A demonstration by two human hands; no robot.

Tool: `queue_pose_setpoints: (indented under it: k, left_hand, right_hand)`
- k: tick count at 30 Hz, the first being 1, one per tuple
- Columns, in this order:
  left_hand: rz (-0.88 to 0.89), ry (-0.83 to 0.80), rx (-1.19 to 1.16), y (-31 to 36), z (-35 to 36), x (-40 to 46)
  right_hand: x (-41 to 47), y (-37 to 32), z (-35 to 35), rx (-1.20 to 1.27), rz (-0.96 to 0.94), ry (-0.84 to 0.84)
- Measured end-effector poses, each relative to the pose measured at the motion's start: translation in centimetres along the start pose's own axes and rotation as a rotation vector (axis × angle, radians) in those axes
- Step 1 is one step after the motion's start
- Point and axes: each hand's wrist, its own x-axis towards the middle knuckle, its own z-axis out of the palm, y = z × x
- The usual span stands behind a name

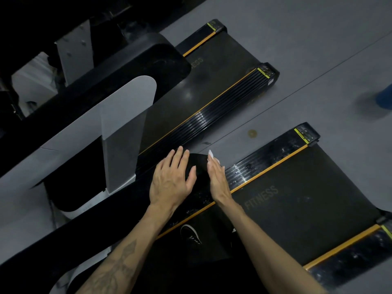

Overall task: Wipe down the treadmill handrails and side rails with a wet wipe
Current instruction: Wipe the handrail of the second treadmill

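Wiping is going on at the round end of the black handrail (pixel 197 164) of the near treadmill, so the job looks like it is in the middle. The side rail (pixel 263 160) just right of the hands is showing wet-looking specks and shine, so my guess is it has had a wipe already. The far treadmill's side rail (pixel 222 102) is shining too, but I cannot tell if it is wet or just glossy. The other rails and handrails may still need cleaning; most of them are too dark to judge.

The left hand (pixel 169 183) is lying flat on top of the handrail end, with its fingers (pixel 180 154) straight and spread a little. It is pressing down and holding nothing.

The right hand (pixel 218 179) is standing on its edge against the right side of the same handrail end. Its fingers are nearly straight and close together. The white wet wipe (pixel 212 156) is peeking out at the fingertips, tucked between the hand and the handrail. The hand seems to be pushing it against the handrail rather than squeezing it, but the palm side is hidden.

A black shoe (pixel 191 234) is standing on the near belt (pixel 297 209).
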Motion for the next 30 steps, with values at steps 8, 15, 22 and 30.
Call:
queue_pose_setpoints:
  k: [8, 15, 22, 30]
  left_hand:
    - [-0.002, -0.006, -0.007, -0.1, 0.0, 0.0]
    - [-0.003, 0.006, 0.003, 0.0, 0.1, 0.0]
    - [0.001, -0.001, 0.001, 0.1, -0.1, 0.1]
    - [0.023, -0.008, -0.007, 0.0, 0.1, 0.0]
  right_hand:
    - [2.2, 1.8, -1.6, -0.083, 0.128, -0.026]
    - [-1.0, 1.2, 0.1, 0.002, 0.039, 0.053]
    - [2.1, 1.8, -1.5, -0.127, 0.089, -0.002]
    - [-0.2, 2.1, -0.4, 0.015, 0.173, 0.137]
